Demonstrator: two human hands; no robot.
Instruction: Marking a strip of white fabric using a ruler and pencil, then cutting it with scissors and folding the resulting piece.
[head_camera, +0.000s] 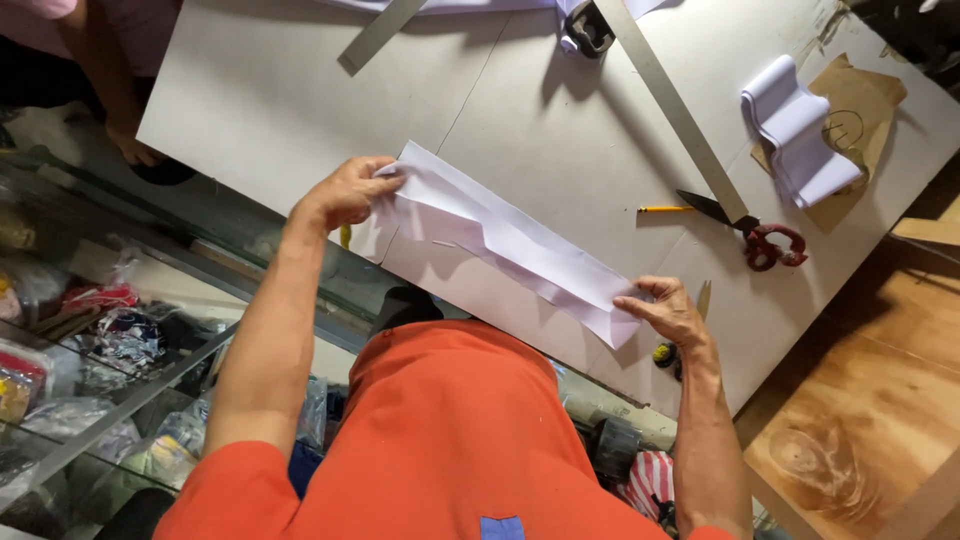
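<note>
A long strip of folded white paper (505, 240) lies across the grey board table (560, 120). My left hand (345, 192) pinches its upper left end, where the paper is bent up. My right hand (668, 310) grips the lower right end with thumb and fingers. Both arms reach out from my orange shirt.
Red-handled scissors (755, 232) and a yellow pencil (665, 209) lie to the right beside a long metal ruler (672, 105). More white paper (795, 130) rests on brown card at the far right. Another person's hand (135, 150) rests at the table's left edge. A glass counter sits below left.
</note>
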